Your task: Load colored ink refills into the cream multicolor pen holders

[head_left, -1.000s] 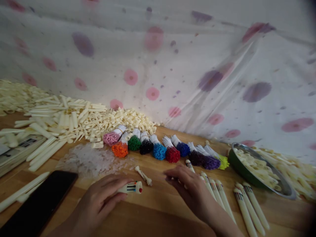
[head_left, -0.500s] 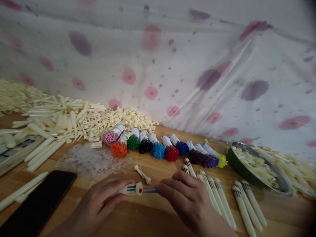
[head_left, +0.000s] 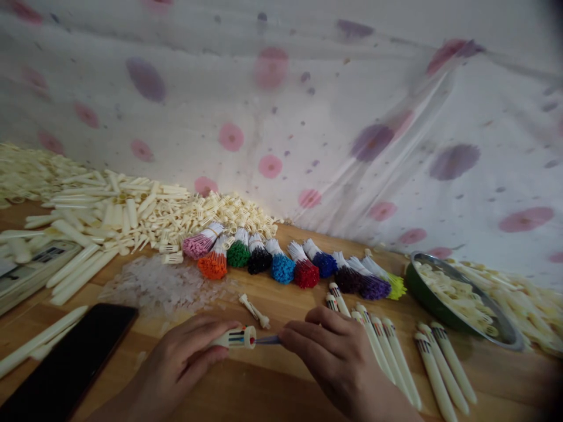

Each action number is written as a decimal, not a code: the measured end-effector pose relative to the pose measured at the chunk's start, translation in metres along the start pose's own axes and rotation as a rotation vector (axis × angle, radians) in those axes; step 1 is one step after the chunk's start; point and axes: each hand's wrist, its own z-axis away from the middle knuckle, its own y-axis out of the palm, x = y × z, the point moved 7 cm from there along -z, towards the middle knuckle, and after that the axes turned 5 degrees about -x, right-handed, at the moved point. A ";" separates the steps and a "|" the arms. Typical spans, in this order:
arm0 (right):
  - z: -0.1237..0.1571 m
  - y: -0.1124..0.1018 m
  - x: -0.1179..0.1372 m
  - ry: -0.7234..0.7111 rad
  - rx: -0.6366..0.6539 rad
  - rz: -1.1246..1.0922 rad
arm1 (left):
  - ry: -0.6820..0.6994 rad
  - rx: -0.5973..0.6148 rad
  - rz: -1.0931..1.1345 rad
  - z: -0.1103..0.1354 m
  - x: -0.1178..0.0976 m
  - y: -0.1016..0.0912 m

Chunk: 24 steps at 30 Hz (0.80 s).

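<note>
My left hand is closed around a cream multicolour pen, its slotted, open end facing right. Coloured pieces show through the slots, and a red one sits inside the mouth. From the right, my right hand pinches slim tweezers, whose tips reach the pen's open end. Whether the tips grip anything cannot be seen. Just beyond the pen lies a small cream plunger-like part. Finished-looking multicolour pens lie beside my right hand, partly hidden by it.
Bundles of coloured refills form a row across the table. Behind them are heaped cream pen parts; translucent pieces lie nearer. A phone is at left. At right stand a green bowl of cream rings and more pens.
The red piece has gone from the pen's rim to deeper inside its mouth. The tweezers' prongs look closer together, and both hands have barely moved.
</note>
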 end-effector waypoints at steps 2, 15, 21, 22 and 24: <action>0.000 -0.001 0.000 0.002 0.000 0.010 | -0.014 0.006 0.005 0.000 0.000 0.000; 0.001 0.001 0.000 0.009 0.014 -0.005 | -0.027 0.061 -0.003 0.002 0.002 0.005; -0.002 0.000 0.004 -0.020 -0.023 0.000 | -0.059 0.060 0.012 0.001 0.004 0.006; -0.003 0.001 0.004 -0.024 -0.028 -0.001 | -0.067 0.066 0.020 0.001 0.004 0.007; -0.004 0.003 0.006 -0.029 -0.032 -0.003 | -0.078 0.080 0.035 0.003 0.004 0.009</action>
